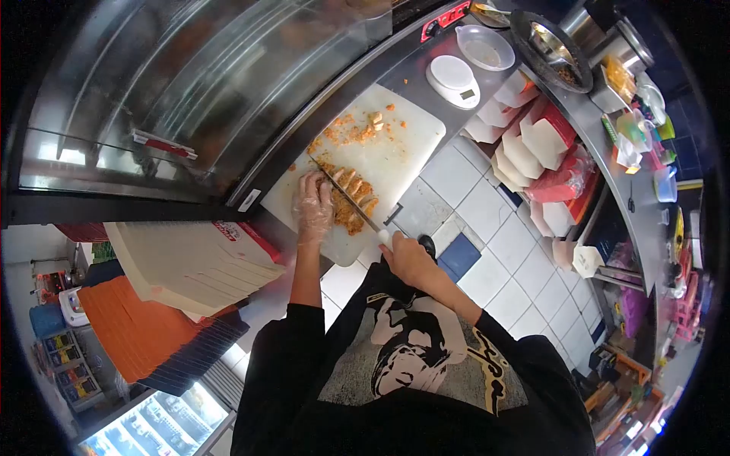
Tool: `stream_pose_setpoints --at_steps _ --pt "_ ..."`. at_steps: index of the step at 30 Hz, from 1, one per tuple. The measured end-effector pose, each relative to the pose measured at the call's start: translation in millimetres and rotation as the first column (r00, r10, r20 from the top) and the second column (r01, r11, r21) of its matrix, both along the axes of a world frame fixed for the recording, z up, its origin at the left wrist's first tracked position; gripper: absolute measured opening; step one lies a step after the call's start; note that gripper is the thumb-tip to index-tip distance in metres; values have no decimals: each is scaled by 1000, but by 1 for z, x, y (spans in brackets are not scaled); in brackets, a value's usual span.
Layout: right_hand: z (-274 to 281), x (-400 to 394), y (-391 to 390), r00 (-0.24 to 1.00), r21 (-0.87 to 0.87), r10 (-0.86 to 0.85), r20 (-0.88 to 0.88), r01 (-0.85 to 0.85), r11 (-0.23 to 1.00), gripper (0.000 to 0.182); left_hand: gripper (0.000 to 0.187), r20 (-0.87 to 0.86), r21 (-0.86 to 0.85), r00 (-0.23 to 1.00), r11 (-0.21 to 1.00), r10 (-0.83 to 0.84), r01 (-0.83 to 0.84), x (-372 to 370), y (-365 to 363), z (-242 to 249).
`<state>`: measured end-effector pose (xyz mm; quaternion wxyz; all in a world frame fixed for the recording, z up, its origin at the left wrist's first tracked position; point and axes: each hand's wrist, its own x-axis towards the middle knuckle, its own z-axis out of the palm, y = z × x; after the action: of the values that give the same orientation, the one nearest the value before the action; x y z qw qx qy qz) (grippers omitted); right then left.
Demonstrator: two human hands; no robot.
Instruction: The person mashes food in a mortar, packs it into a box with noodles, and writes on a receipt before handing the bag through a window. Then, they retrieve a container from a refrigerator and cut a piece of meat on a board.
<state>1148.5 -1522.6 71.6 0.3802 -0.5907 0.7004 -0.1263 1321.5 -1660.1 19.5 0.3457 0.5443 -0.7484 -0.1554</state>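
Observation:
A breaded fried chicken cutlet point(355, 182), partly cut into strips, lies on a white cutting board point(414, 140). My left hand point(312, 207), in a clear plastic glove, is closed with its fingers bent at the cutlet's left side, holding it down. Wrapped round the white handle of a long knife point(354, 203) is my right hand point(411, 260), which looks bare. The blade runs slantwise across the cutlet, its tip close to my left fingertips. Crumbs and small chicken bits point(351, 131) are scattered over the far part of the board.
A white kitchen scale point(454, 81) and a clear plastic bowl point(485, 48) stand beyond the board. Glass panels point(190, 83) border the counter. Stacked folded cartons point(190, 258) are at left; more paper boxes point(525, 148) sit on a shelf under the right counter.

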Motion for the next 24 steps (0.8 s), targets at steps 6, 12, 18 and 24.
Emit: stream_pose_setpoints --at_steps 6,12,18,24 --pt "10 -2 14 999 -1 -43 -15 43 999 36 22 1 -19 996 996 85 -85 -4 -4 -6" --pt "-2 7 8 997 -7 -62 -40 62 998 35 22 63 37 994 995 93 -96 -2 0 -1" --pt "-25 1 16 999 -70 -42 -5 41 997 35 49 34 156 998 987 -45 39 10 9 -5" --pt "-19 0 12 999 -59 -35 9 36 998 35 117 18 258 988 956 -150 141 5 30 18"
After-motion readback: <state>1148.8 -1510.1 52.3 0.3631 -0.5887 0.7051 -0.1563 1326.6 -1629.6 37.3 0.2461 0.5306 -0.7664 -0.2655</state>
